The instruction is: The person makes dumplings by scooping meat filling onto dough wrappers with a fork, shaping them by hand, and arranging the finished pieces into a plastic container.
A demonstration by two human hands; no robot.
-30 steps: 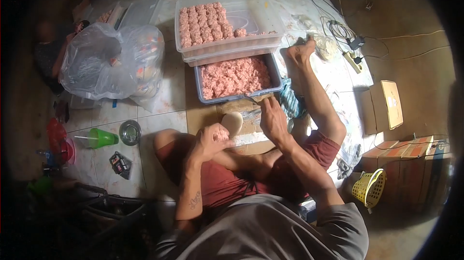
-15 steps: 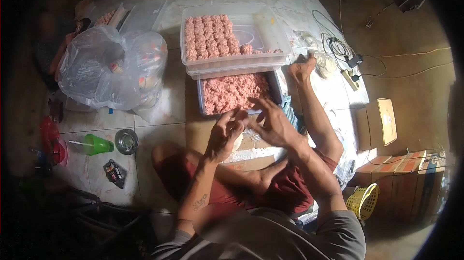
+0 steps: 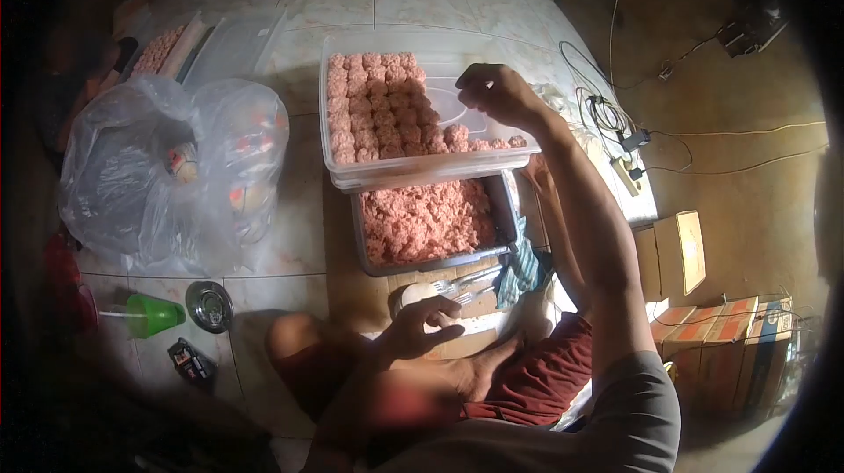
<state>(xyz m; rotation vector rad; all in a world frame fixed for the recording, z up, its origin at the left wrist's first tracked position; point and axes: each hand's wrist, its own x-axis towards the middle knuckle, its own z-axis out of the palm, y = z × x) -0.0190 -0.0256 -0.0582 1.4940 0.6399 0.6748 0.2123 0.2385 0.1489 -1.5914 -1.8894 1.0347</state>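
Observation:
A clear plastic container [image 3: 338,174] holds rows of raw meatballs [image 3: 374,104]. My right hand [image 3: 501,97] is above its right part, fingers bent down and pinched. Whatever lies between those fingertips is hidden from me. In front of that container sits a grey tub [image 3: 387,269] of pink minced meat [image 3: 426,222]. Close to my lap, my left hand [image 3: 418,330] is loosely curled with thumb and fingers apart, holding nothing visible. Just beyond it lie several forks [image 3: 470,281] beside a blue checked cloth [image 3: 520,271].
A large clear plastic bag [image 3: 176,174] stands on the tiles at left. Nearer are a green cup [image 3: 154,315] and a round glass dish [image 3: 209,306]. Cables [image 3: 607,117] and a power strip [image 3: 628,176] lie at right, above cardboard boxes [image 3: 721,341]. Another person's arm shows at far left.
My hands, together over the minced meat before, have separated. The right one has moved up over the container; the left has dropped toward my lap. The view has shifted, leaving the containers lower.

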